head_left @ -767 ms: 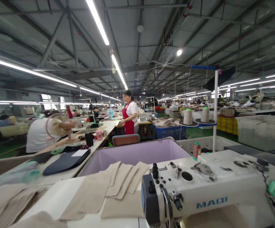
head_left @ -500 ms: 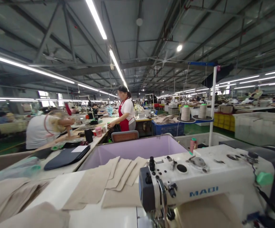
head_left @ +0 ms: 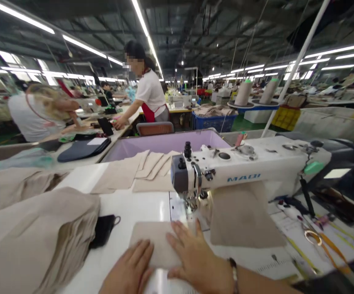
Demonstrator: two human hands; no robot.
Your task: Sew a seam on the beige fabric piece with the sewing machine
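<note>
On the white sewing table, a small beige fabric piece [head_left: 155, 234] lies flat in front of the sewing machine [head_left: 241, 163]. My left hand [head_left: 131, 265] rests on its left edge, fingers stretched out. Spread flat across its right side is my right hand [head_left: 195, 253], fingertips close to the presser foot [head_left: 192, 204]. Another beige fabric piece [head_left: 244, 220] hangs under the machine arm. Overlapping beige pieces [head_left: 118, 173] lie behind the needle area. To the left is a thick stack of beige fabric [head_left: 39, 237], with a black flat item [head_left: 103, 230] sticking out beside it.
A purple bin [head_left: 171, 143] stands behind the table. At right lie scissors [head_left: 313, 237] and an orange strap [head_left: 332, 249]. Thread cones [head_left: 243, 93] sit on a stand. A co-worker in a red apron [head_left: 151, 90] stands beyond, and another person [head_left: 36, 110] bends at far left.
The view has tilted down, and both my hands now show on the small fabric piece. The standing co-worker leans and reaches further toward the neighbouring table.
</note>
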